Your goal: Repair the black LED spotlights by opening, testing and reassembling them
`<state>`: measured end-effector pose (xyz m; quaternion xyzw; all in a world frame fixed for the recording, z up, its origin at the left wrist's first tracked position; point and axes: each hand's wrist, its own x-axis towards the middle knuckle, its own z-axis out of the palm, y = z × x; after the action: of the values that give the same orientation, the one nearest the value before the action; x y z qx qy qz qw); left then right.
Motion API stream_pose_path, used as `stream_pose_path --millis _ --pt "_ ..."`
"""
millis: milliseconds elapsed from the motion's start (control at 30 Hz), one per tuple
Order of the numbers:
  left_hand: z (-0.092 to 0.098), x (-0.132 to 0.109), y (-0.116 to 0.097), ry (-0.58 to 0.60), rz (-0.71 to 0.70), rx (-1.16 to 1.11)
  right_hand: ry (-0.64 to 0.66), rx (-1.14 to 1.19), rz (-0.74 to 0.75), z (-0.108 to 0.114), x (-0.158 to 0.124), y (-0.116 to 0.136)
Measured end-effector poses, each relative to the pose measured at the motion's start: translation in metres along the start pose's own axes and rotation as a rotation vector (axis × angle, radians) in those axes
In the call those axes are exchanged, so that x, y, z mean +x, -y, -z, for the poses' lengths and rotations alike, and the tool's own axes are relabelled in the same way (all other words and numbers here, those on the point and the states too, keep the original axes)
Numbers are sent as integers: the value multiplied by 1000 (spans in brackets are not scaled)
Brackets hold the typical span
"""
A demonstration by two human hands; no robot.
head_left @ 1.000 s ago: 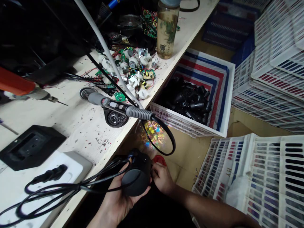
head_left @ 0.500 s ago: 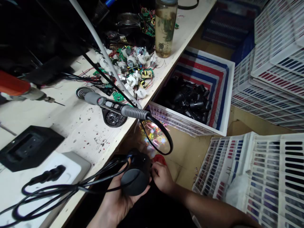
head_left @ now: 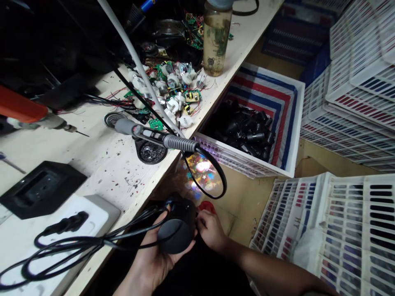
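Two bare hands are held just off the edge of the pale bench (head_left: 98, 158), low in the view. By the left hand (head_left: 153, 252), its fingers curved partway closed, a black device (head_left: 174, 236) is cradled from the left and from beneath. The device is placed between the hands; its flat round end is turned back toward the wearer, and its long axis is directed forward, away from the body. The right hand (head_left: 211, 230) is set close at the device's right side with its fingers curled in; whether anything is pinched there cannot be told. Beyond those fingers, a red object (head_left: 208, 206) is partly hidden. Farther forward, a patch of coloured light (head_left: 205, 176) is seen on the floor. A black cord (head_left: 106, 239) is looped beside the left hand, above a white power strip (head_left: 106, 211). Black parts (head_left: 254, 137) are heaped inside a lined white crate (head_left: 237, 163).
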<state>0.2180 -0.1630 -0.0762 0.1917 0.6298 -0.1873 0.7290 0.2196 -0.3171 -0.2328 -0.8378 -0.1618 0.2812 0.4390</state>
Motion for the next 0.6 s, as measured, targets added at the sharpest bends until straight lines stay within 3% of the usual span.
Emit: stream_pose_path --millis 600 --pt "4 5 2 13 0 -19 10 10 -21 2 0 2"
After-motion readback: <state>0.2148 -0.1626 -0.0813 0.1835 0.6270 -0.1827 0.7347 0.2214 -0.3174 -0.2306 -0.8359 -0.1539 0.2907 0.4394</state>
